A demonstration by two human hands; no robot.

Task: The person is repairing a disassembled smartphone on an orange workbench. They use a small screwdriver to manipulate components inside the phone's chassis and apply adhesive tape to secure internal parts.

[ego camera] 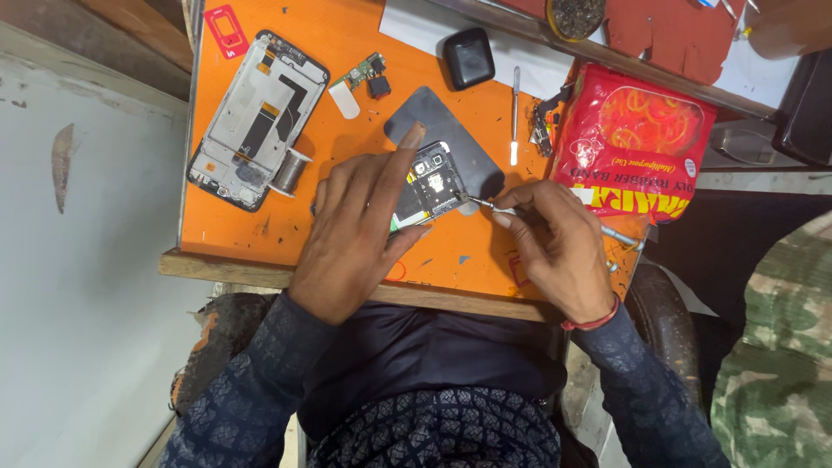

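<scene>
My left hand [360, 227] presses down on an opened phone [431, 182] that lies on the orange mat [347, 78], index finger stretched along its left edge. The phone's back is off and its board and camera parts show. My right hand [555, 243] grips a thin metal screwdriver [485, 205] whose tip touches the phone's right edge. A dark grey back cover [433, 117] lies under and behind the phone.
A second stripped phone frame [257, 117] lies at the mat's left with a small metal cylinder [292, 171] beside it. A small circuit board [364, 69], black case [469, 57], metal spudger [515, 108] and red bag of rubber bands [631, 143] sit behind and right.
</scene>
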